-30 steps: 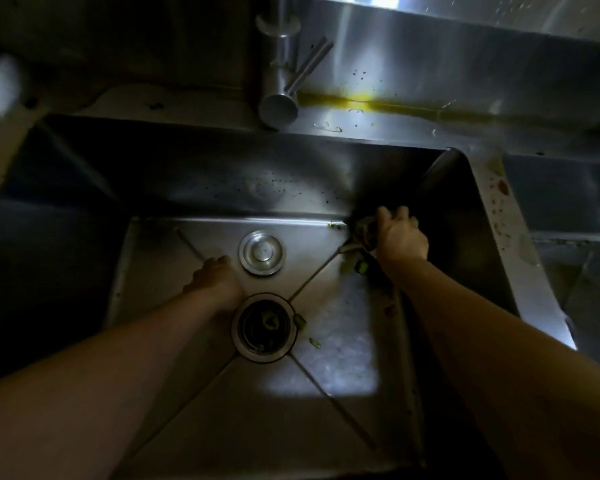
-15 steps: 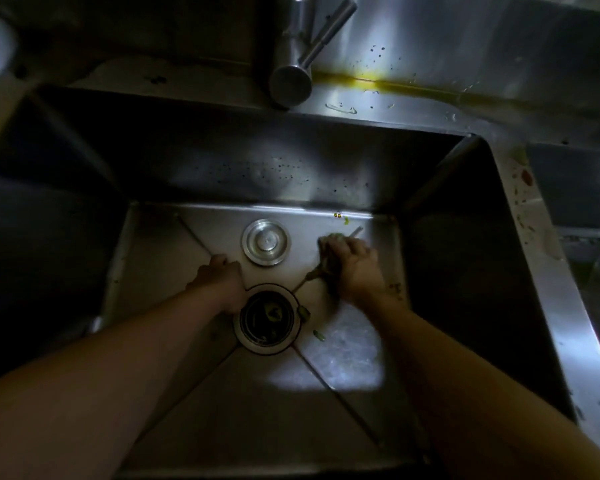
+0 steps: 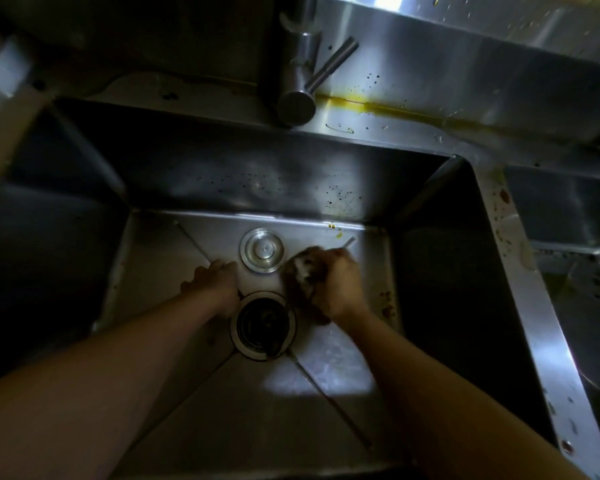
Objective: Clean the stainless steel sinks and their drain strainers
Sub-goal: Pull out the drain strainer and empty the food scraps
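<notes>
Since half a second ago, the right hand (image 3: 338,284) has slid toward the round drain plug (image 3: 262,250), and the dark scrubbing pad (image 3: 305,271) under it now sits just beside the plug. A second ago that hand was up in the back right corner of the sink (image 3: 326,372). The left hand (image 3: 212,280) has stayed put.

The right hand's fingers are curled over the pad and press it onto the sink floor. The pad looks dark and blurry, with a pale patch on it. A thin stick (image 3: 347,243) pokes out past the fingers toward the back wall.

The left hand rests on the sink floor, just left of the drain hole (image 3: 263,325). Its fingers are bent down onto the metal, and I cannot tell if it holds anything.

The sink is shiny grey metal with lines that run from the corners to the drain hole. The hole is open, with a bright ring around it and dark bits inside. The plug lies flat on the floor behind the hole. Small dark spots cover the back wall, and red spots sit by the right wall. The tap (image 3: 297,84) hangs above the back edge. A yellow spill (image 3: 364,103) runs along the ledge beside the tap.
</notes>
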Demonstrator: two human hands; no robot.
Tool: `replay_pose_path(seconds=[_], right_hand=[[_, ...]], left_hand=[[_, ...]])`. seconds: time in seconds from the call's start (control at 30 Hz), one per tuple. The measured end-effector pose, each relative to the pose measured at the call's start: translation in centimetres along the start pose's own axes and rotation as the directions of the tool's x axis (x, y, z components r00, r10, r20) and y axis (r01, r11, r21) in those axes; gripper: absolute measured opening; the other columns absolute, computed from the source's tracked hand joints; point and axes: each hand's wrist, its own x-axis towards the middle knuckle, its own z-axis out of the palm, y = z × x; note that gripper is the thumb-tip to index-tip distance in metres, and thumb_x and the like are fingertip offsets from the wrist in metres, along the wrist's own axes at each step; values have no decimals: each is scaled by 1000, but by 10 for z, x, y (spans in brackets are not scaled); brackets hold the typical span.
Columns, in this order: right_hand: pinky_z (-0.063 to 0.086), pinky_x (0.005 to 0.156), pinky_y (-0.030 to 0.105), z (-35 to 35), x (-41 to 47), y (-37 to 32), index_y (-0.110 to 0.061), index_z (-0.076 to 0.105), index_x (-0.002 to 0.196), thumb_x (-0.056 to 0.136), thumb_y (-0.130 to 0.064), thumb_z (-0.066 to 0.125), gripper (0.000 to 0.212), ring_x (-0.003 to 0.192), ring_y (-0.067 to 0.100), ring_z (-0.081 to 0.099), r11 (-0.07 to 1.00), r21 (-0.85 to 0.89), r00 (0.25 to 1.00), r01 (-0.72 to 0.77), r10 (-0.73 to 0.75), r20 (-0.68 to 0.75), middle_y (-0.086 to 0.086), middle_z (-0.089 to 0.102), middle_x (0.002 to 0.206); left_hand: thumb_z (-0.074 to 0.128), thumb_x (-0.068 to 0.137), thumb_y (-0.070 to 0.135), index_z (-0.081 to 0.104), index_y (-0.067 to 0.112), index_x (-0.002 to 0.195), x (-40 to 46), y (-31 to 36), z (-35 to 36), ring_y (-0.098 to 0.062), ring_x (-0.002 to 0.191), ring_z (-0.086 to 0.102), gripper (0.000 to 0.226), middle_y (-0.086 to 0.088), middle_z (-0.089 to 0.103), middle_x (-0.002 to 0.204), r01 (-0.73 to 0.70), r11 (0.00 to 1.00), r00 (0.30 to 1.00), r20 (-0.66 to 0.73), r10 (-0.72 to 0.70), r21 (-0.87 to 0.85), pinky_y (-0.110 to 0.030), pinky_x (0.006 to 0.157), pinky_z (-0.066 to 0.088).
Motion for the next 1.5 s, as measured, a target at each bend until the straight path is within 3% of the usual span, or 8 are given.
replay_pose_path(seconds=[0.13,0.27,0.67,0.77,0.83,1.1,1.33,1.5], right_hand=[[44,93,33,-25,47,24,-12,60,120,91,-18,57,29,104,37,54,975,-2,947,-220,214,-240,17,43,126],[39,103,38,-14,84,51,-11,53,124,94,-25,54,33,114,40,50,937,-103,938,-333,319,-134,18,34,136],[30,104,33,46,30,41,-21,50,136,100,-21,43,37,131,25,31,892,-396,964,220,-137,226,5,35,146],[31,79,32,66,-2,15,-8,57,97,104,-23,21,40,96,29,45,990,129,991,64,-78,108,17,48,104],[39,94,39,71,-17,7,-4,58,104,102,-21,33,30,102,34,51,985,14,960,174,-173,220,20,53,111],[48,88,28,-2,-38,11,-17,66,114,81,-18,71,33,103,25,63,975,-80,977,-207,211,41,8,61,117],[24,114,44,-21,-30,73,-11,13,152,95,-18,48,67,139,42,21,802,-474,851,-363,493,182,26,5,153],[30,109,45,6,-28,57,-4,15,147,95,-17,45,61,135,41,24,734,-537,830,-416,548,107,29,21,148]], left_hand=[[66,82,33,27,26,142,6,3,-2,-32,137,25,72,-2,8,156,25,999,1000,19,-25,20,-47,107,33],[62,84,32,15,29,149,10,2,0,-33,141,17,80,-2,-6,159,36,996,998,51,-40,83,-46,111,30],[57,88,32,11,28,150,5,2,3,-33,143,12,77,-3,-6,159,7,993,999,39,-12,120,-46,112,28],[57,87,31,14,26,150,3,-4,3,-30,145,8,77,-5,-3,160,-22,996,998,55,18,90,-42,115,25],[58,85,29,20,26,149,-2,-7,3,-27,145,12,74,-3,0,160,-23,999,998,63,22,28,-40,115,26],[54,88,22,33,28,140,-29,1,12,-30,134,33,57,0,23,152,-4,999,999,43,2,53,-52,107,32],[59,86,34,20,31,148,-29,1,26,-31,140,25,73,-2,3,159,6,990,990,136,-25,142,-55,108,29],[65,81,43,19,32,147,-34,1,26,-32,139,24,81,-1,1,159,0,983,994,110,-20,181,-53,107,30]])
